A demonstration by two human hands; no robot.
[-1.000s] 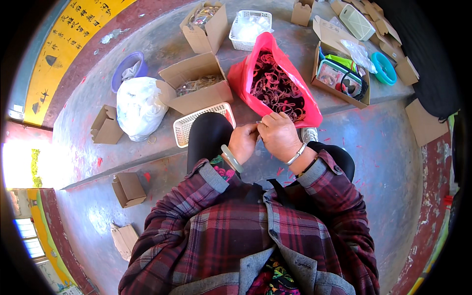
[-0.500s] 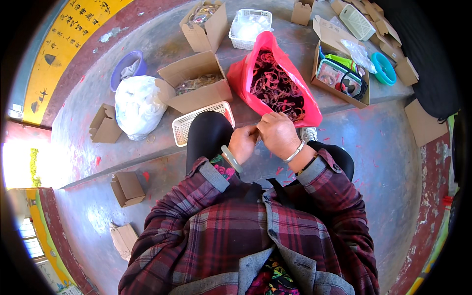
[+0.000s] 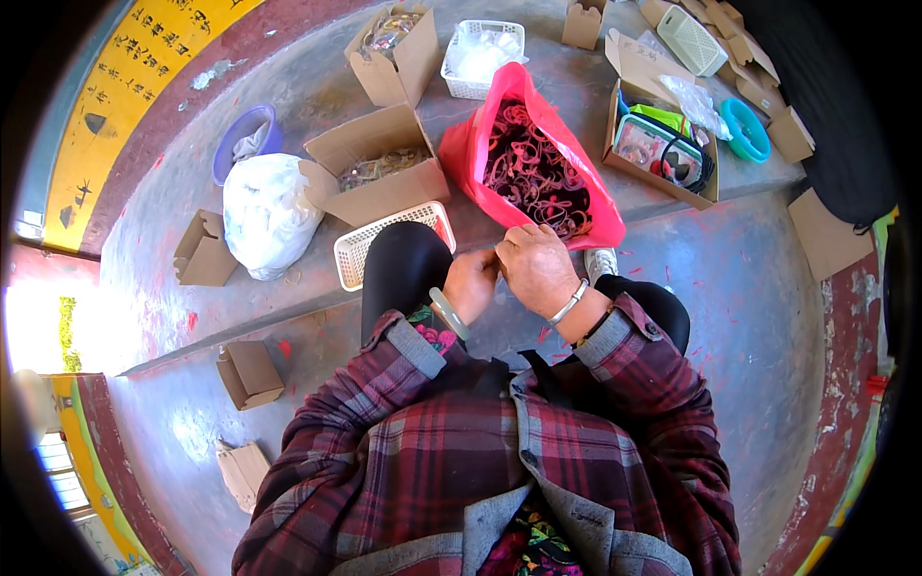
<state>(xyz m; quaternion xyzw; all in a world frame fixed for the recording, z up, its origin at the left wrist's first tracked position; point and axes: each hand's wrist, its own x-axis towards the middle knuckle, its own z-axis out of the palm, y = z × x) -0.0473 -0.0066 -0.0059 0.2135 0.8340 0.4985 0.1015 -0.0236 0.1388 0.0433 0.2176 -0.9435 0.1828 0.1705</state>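
My left hand (image 3: 470, 287) and my right hand (image 3: 538, 272) meet above my knees with fingers curled and pinched together. Whatever lies between the fingertips is too small or hidden to name. Just beyond my right hand stands a pink-red plastic bag (image 3: 468, 154), its mouth wide. Many thin looped bands (image 3: 538, 173), dark and pinkish, fill it. Left of the bag, by my knee, sits a cream perforated basket (image 3: 357, 261), partly hidden by the knee. Behind that basket is a cardboard box (image 3: 392, 195) with small clear-wrapped items inside.
A stuffed white plastic bag (image 3: 272, 216) and a purple basin (image 3: 223, 158) stand at the left. A white basket (image 3: 469, 88) is at the back. On the right are a filled cardboard box (image 3: 663, 182) and a teal basin (image 3: 738, 120). A step edge (image 3: 240, 317) crosses the floor.
Both hands stay together in almost the same place. My right hand has turned slightly, with its back more in view. The whole view has shifted a little.
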